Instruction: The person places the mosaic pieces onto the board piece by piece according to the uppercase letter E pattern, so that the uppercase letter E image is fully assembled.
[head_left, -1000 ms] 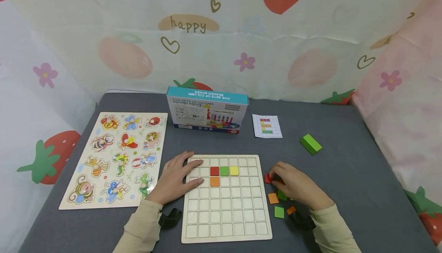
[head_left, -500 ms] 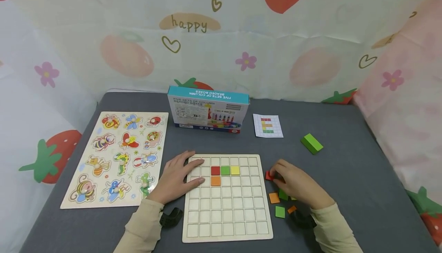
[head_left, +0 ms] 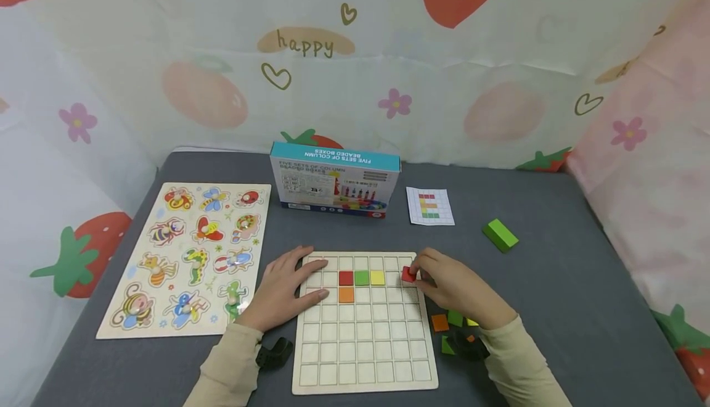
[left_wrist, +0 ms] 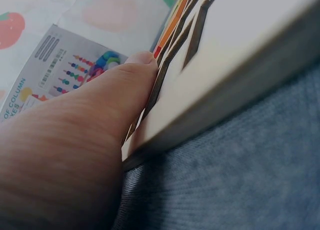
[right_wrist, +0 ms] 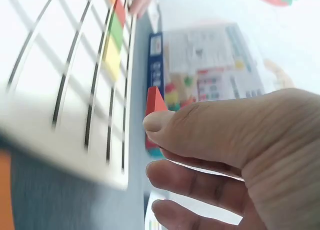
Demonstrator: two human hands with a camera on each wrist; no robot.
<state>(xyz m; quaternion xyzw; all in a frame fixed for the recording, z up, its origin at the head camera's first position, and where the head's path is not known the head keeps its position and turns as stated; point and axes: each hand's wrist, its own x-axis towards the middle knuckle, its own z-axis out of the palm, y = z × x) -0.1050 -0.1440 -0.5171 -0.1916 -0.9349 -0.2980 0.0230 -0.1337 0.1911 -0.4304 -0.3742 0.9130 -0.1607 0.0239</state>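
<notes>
My right hand (head_left: 452, 287) pinches a red square tile (head_left: 408, 274) between thumb and fingers, over the right side of the white grid board (head_left: 355, 353). In the right wrist view the held red tile (right_wrist: 154, 100) shows its edge past the thumb tip. My left hand (head_left: 283, 290) rests with extended fingers on the board's left edge; its thumb (left_wrist: 115, 94) lies along that edge in the left wrist view. On the board sit a red tile (head_left: 346, 278), a green tile (head_left: 362, 277) and a yellow tile (head_left: 378, 277) in a row, with an orange tile (head_left: 346, 295) under the red one.
Loose tiles, among them an orange tile (head_left: 440, 322) and a green tile (head_left: 455, 318), lie right of the board. Behind stand a cardboard box (head_left: 334, 180) and a pattern card (head_left: 438, 206). A green block (head_left: 500, 235) is farther right, an insect puzzle board (head_left: 185, 259) at left.
My right hand has picked up the red tile beside the board and moved left and away from me, carrying it over the board's right side. The left hand has stayed put.
</notes>
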